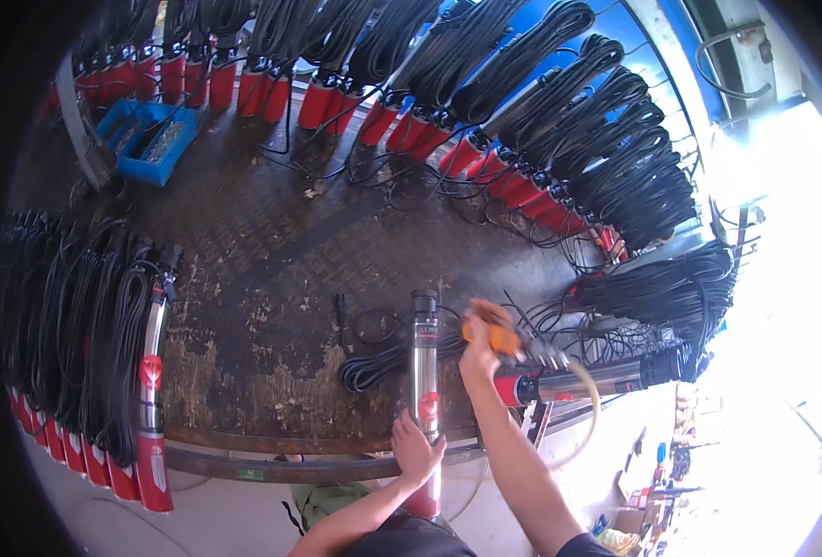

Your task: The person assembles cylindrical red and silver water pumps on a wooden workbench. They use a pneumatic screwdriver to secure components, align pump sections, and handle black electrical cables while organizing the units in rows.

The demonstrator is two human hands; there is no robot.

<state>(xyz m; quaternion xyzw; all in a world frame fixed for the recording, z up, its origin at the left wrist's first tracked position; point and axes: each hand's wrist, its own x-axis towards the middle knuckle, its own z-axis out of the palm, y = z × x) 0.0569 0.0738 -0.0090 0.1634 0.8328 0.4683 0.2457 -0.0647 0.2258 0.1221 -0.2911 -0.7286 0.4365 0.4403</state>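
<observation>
A slim steel submersible pump [426, 357] with a black top, a red round sticker and a red lower end lies across the table's front edge toward my body. My left hand [417, 452] is closed round its lower part, below the sticker. To the right of the pump's upper half, my right hand [479, 349] grips an orange power tool [501, 339]. Motion smears the tool, so its tip is unclear. From its end a pale hose [593, 408] loops down to the right. A bundle of black cable [366, 373] rests left of the pump.
Rows of red-ended pumps with black cable bundles [606, 139] line the back and right. More pumps [151, 390] stand at the left edge. A blue divided bin [186, 153] holds small metal parts. Another pump [574, 383] lies right of my right forearm.
</observation>
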